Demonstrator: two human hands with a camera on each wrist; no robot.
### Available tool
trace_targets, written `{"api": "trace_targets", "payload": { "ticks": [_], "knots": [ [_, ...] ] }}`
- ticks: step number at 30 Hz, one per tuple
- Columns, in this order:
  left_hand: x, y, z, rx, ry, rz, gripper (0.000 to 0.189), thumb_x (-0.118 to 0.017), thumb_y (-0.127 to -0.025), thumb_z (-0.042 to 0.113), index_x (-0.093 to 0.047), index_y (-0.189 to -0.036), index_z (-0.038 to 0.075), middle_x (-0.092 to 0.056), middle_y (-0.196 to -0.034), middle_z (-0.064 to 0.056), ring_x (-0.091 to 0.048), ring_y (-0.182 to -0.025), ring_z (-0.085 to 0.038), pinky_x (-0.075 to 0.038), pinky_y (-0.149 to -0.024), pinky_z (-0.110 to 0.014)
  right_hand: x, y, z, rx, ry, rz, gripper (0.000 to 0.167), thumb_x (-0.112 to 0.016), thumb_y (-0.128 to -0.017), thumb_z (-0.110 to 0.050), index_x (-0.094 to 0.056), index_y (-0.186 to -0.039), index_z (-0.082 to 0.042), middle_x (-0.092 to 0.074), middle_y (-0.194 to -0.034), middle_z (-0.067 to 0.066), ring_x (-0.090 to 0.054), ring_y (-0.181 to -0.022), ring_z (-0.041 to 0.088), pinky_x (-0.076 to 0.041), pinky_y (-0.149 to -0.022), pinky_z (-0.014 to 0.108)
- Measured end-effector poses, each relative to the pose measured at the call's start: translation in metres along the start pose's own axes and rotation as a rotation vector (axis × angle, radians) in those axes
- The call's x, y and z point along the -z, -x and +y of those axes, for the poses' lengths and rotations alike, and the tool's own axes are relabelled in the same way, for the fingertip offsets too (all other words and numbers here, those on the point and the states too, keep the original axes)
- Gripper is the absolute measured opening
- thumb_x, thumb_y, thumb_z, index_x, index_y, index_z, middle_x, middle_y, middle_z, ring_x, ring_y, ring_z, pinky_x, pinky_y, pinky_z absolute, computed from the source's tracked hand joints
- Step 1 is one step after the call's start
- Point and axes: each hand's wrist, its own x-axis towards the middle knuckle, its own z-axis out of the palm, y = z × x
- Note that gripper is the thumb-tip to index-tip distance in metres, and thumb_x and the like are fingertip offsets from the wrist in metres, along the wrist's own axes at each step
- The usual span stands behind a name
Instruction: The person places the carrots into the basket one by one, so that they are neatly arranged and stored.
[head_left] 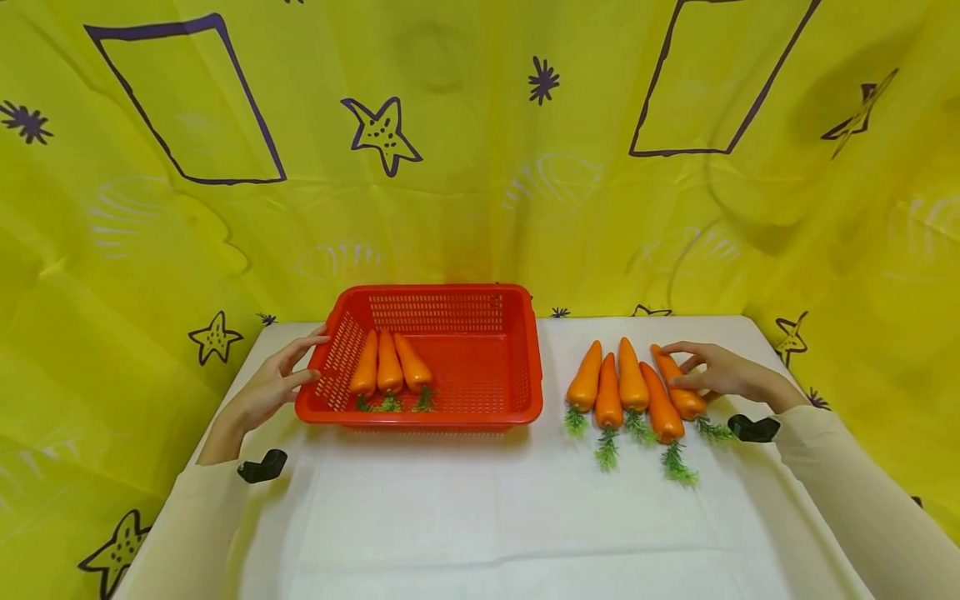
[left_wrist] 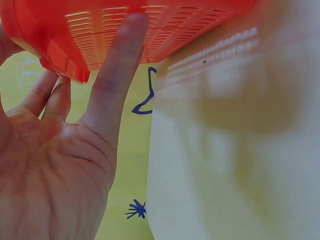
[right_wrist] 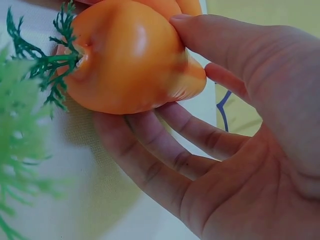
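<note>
- The left arm reaches forward at the left of the table [head_left: 480, 500], its pale sleeve [head_left: 198, 525] ending at the wrist and the palm turned in towards the basket [head_left: 420, 418].
- The left hand [head_left: 270, 387] is spread wide; its thumb lies nearly straight against the basket's slotted side, with the other fingers farther back along the same end.
- The right arm comes in from the lower right, forearm slanting inward and the hand bent over the row of carrots.
- The right hand [head_left: 712, 372] holds the rightmost carrot [head_left: 686, 402], thumb on one side and fingers curved along the other.
- That carrot lies on the table right of the basket, its leafy top towards the person.
- Four other carrots [head_left: 632, 385] lie close by on its left.
- Three carrots in the basket [head_left: 389, 367] lie side by side in its left part.
</note>
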Motion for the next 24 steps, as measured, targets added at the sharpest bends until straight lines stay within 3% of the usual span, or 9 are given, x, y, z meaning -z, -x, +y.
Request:
{"api": "trace_targets", "payload": {
  "ticks": [17, 24],
  "knots": [
    [0.0009, 0.0017, 0.0004, 0.002, -0.014, 0.000, 0.055, -0.053, -0.105, 0.007, -0.035, -0.157, 0.006, -0.006, -0.173, -0.004, -0.015, -0.152, -0.049, -0.056, -0.090, -0.037, 0.0003, -0.0020, -0.0029, 0.017, 0.026, 0.002, 0.073, -0.071, -0.098, -0.019, -0.034, -0.156, 0.003, -0.050, -0.129, 0.041, -0.065, -0.096, 0.029, -0.059, -0.073, 0.038],
    [0.0008, 0.0017, -0.0005, -0.002, -0.002, -0.002, 0.054, -0.054, -0.105, 0.007, -0.036, -0.156, 0.006, -0.005, -0.174, -0.003, -0.013, -0.153, -0.046, -0.056, -0.089, -0.035, 0.0030, -0.0009, -0.0072, 0.035, 0.075, -0.007, 0.070, -0.071, -0.097, -0.015, -0.035, -0.154, 0.005, -0.055, -0.124, 0.035, -0.066, -0.091, 0.025, -0.059, -0.071, 0.036]
  ]
}}
